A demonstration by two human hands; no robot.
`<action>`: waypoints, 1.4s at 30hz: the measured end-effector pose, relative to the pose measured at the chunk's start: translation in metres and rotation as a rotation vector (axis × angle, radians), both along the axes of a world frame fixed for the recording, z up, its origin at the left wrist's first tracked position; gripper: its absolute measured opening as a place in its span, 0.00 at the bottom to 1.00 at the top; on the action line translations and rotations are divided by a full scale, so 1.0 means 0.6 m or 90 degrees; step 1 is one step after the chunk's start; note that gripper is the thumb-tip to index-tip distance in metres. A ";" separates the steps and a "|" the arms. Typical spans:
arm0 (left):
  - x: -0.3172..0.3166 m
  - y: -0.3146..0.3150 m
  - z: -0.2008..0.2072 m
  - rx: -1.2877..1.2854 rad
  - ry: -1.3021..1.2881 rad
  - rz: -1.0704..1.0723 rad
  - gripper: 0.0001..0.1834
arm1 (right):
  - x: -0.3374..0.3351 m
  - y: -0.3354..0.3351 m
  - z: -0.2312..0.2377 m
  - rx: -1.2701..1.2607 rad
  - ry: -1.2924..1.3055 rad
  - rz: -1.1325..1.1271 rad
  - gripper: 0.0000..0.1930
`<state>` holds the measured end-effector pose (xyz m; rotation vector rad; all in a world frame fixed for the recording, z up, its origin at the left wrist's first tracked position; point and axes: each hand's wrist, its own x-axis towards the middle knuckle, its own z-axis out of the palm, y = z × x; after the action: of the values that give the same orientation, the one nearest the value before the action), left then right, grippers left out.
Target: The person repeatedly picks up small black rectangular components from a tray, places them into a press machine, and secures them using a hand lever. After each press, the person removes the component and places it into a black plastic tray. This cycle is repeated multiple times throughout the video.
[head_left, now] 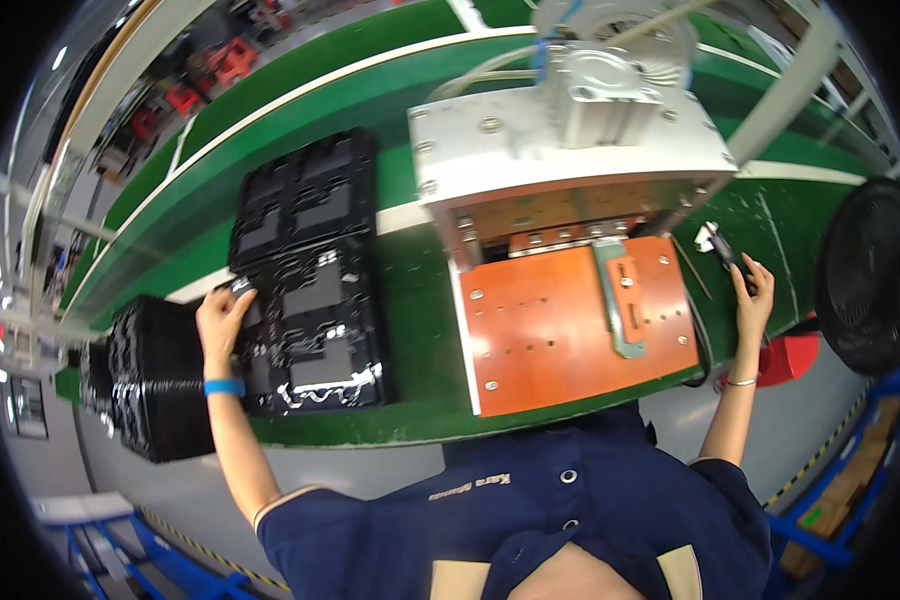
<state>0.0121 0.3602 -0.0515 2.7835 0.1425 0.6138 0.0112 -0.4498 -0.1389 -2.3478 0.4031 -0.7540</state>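
My left hand, with a blue band at the wrist, is at the left edge of the near black molded tray. Its thumb and fingers are pinched together by a small shiny piece; whether they grip it I cannot make out. Out to the right, my right hand has its fingers closed on a slim black object with a white end, low over the green table. Between my hands stands a metal press. Its orange plate carries a metal bar and a small orange block.
Another black tray lies behind the near one. A tall stack of black trays stands at the far left. On the right are a round black fan-like thing and a red stool. A thin rod lies beside the press.
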 end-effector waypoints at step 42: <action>-0.097 -0.583 0.079 -0.152 0.005 -0.555 0.20 | -0.023 0.386 0.227 -0.177 -0.071 0.660 0.12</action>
<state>-0.0459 0.0105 -0.0038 2.2839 -0.8818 0.3182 -0.0026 -0.2181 -0.0026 -2.2982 -0.9626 -0.4181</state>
